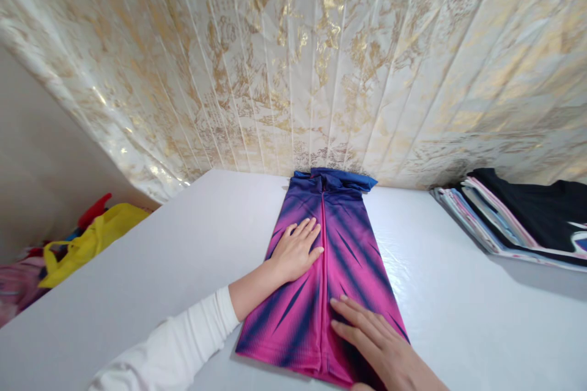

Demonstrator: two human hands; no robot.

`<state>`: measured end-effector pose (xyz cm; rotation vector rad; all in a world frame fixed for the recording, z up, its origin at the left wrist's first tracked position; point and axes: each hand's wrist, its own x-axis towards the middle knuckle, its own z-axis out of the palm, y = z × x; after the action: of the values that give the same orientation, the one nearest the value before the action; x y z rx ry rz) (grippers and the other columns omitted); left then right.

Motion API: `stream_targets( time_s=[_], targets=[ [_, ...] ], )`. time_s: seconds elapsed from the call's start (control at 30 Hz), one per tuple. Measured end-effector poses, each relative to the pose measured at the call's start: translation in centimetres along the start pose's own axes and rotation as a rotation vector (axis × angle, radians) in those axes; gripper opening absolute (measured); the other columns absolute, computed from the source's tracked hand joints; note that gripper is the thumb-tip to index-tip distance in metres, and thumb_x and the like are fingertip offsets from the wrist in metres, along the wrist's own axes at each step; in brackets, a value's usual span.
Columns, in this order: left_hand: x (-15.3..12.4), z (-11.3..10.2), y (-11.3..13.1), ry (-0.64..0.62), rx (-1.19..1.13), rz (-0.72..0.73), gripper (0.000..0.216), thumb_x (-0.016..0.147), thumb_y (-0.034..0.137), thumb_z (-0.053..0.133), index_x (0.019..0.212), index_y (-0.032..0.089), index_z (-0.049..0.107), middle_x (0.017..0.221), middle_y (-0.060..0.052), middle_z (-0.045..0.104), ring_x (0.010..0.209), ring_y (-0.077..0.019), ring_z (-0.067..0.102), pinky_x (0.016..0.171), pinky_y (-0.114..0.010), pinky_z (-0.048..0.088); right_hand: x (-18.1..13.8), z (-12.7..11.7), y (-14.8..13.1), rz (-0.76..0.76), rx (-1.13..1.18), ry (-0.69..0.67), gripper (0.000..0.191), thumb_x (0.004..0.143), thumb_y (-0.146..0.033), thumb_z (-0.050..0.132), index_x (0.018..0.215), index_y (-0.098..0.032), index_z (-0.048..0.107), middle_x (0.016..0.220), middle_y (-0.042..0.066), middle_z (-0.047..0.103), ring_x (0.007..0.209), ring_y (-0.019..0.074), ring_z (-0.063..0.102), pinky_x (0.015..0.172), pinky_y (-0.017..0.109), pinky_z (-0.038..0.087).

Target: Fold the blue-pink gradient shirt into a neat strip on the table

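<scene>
The pink-and-navy garment (300,311) lies folded on the white tabletop (458,324), its blue end beside the gold-patterned curtain (312,73). The left hand (296,253) presses flat on it, unclenched; the right hand (383,339), fingers loosely extended, spans its near right part.

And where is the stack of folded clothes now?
In the head view, the stack of folded clothes lies on the right side of the white table, near the patterned backdrop, right of the pink garment.

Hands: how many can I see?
2: the left hand on the left half of the purple garment, the right hand over its right half, nearer the bottom edge. None seem hidden.
</scene>
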<state>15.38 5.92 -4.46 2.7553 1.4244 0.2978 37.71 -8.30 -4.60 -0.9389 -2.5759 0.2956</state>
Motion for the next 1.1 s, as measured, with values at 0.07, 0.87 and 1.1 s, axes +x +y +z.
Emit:
stream_targets(
  time_s=[0.07,0.87,1.1],
  targets=[
    [0.1,0.0,0.1,-0.001,0.008,-0.005,0.054,0.103,0.045,0.031,0.149,0.016,0.035,0.158,-0.011,0.030,0.146,-0.0237,0.026,0.115,-0.046,0.026,0.6,0.5,-0.8,-0.015,0.055,-0.005,0.037,0.091,-0.055,0.055,0.112,-0.025,0.061,0.121,0.011,0.066,0.106,0.0269,0.064,0.086,0.037,0.053],
    [0.6,-0.2,0.1,0.005,-0.001,-0.057,0.051,0.103,0.040,0.037,0.146,0.014,0.040,0.156,-0.013,0.033,0.146,-0.0246,0.028,0.114,-0.045,0.029,4.6,0.3,-3.2,-0.295,-0.034,0.179,0.029,0.103,-0.021,0.035,0.083,-0.021,0.056,0.075,-0.001,0.057,0.063,0.0130,0.046,0.058,0.026,0.032],
    [0.6,0.0,0.1,0.023,-0.009,-0.054,0.052,0.103,0.041,0.038,0.146,0.013,0.040,0.156,-0.014,0.034,0.145,-0.0251,0.028,0.114,-0.045,0.029,4.9,1.0,-3.8,-0.302,-0.304,0.317,0.040,0.103,-0.018,0.032,0.067,-0.019,0.051,0.067,-0.002,0.051,0.059,0.0135,0.042,0.058,0.030,0.027]
  ],
)
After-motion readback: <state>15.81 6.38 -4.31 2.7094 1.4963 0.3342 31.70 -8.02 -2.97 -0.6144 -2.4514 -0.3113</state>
